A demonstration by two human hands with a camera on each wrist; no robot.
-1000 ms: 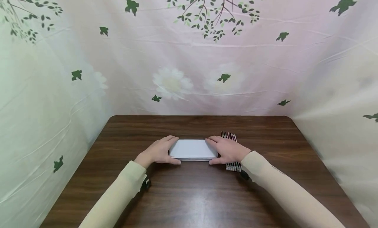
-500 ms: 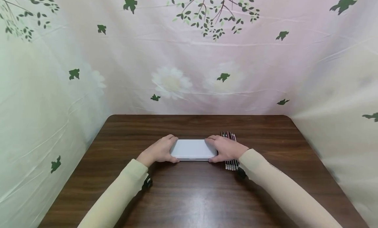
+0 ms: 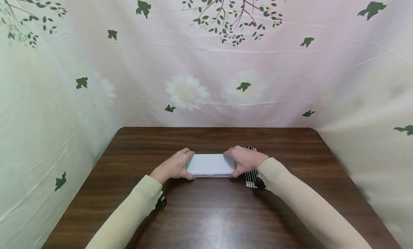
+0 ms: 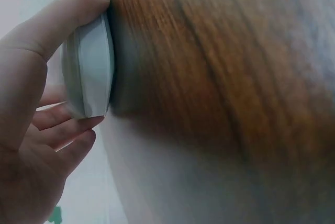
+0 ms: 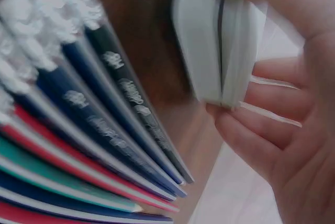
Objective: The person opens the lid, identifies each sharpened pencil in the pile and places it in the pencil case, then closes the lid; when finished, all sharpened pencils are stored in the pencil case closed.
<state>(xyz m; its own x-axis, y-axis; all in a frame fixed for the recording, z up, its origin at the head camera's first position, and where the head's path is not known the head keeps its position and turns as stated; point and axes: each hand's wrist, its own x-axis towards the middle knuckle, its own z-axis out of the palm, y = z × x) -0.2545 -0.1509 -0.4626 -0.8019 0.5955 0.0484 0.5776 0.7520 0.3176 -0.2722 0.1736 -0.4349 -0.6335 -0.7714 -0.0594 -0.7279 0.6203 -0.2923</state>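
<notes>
A flat white lidded case lies crosswise near the middle of the table, its long side facing the person. My left hand grips its left end, thumb at the near edge and fingers along the far edge. The left wrist view shows that thumb on the side of the case, with fingertips at the opposite edge. My right hand grips the right end the same way. A dark seam runs along the case in the right wrist view. Under the right wrist lies a row of several striped pencils, partly hidden in the head view.
The dark wood-grain table has rounded far corners. Pale fabric printed with leaves, flowers and birds hangs behind it and at both sides. The pencils lie side by side just right of the case, white ends toward the person.
My right hand and wrist have shifted slightly left, and the wrist covers a different part of the pencils. The left hand stays nearly still; both keep their grip on the case.
</notes>
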